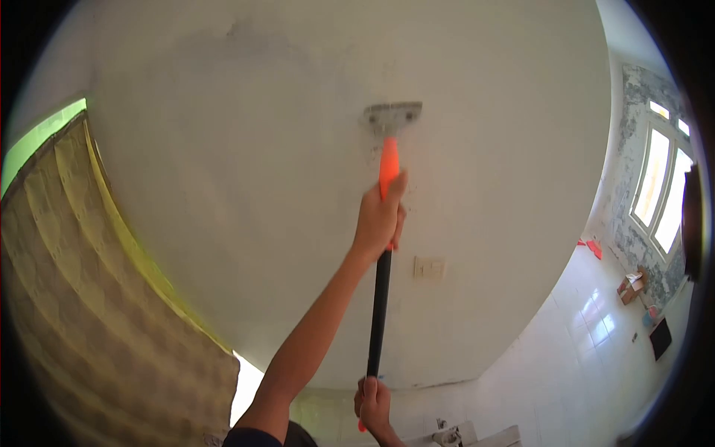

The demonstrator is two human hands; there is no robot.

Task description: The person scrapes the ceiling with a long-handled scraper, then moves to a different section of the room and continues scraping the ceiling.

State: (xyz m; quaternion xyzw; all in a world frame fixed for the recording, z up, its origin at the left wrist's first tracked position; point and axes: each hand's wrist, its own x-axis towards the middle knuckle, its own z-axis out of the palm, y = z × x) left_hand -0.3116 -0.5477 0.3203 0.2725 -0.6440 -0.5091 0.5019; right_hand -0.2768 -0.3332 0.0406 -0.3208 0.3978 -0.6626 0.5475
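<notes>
The scraper [380, 298] has its blade [393, 115] at the wall [223, 186], between twelve and one o'clock; left hand [378, 220] fingers grip mid-shaft, right hand [374, 402] fingers near six. Best press evenly, sparing the switch [429, 267] at four.

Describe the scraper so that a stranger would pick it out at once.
Start at the large pale wall filling the middle of the view. In front of it, the left hand and, lower down, the right hand grip the long scraper. Its black shaft and bright orange neck set it apart from the pale switch plate to its right.
</notes>
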